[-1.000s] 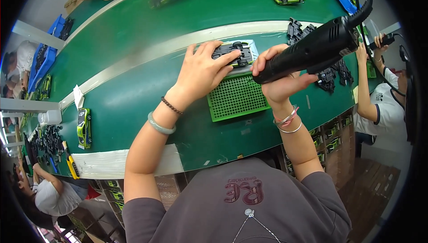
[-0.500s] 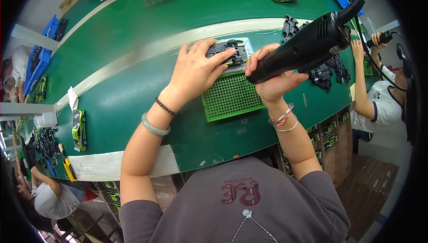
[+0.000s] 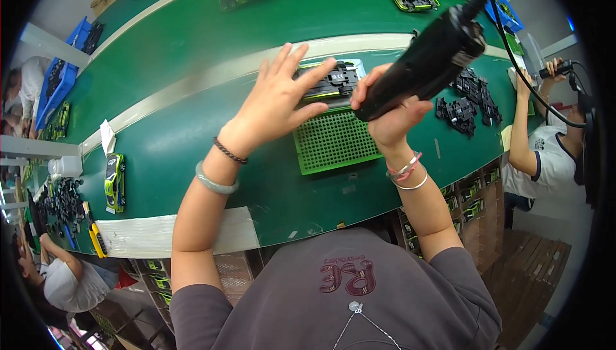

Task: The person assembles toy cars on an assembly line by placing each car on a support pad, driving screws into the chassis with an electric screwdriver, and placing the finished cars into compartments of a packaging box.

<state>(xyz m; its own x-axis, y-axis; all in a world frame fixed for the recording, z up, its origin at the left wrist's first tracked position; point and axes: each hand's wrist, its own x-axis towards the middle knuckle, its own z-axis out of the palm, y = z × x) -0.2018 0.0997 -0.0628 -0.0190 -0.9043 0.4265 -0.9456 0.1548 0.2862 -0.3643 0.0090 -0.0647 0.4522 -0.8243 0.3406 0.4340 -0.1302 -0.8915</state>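
My right hand is wrapped round a black corded electric screwdriver, tilted with its cable rising to the upper right. A toy car lies upside down, black underside up, just behind a green perforated tray. My left hand hovers at the left end of that car with its fingers spread and holds nothing. Part of the car's left side is hidden behind those fingers. The screwdriver's tip does not show clearly.
Black plastic chassis parts are heaped on the right. A green toy car stands at the left, near a yellow-handled cutter. Another upturned car lies across the pale strip. A co-worker sits at the right.
My left hand has lifted off the toy car and spread its fingers, moving slightly left. The screwdriver has swung a little in my right hand, its cable end shifting left.
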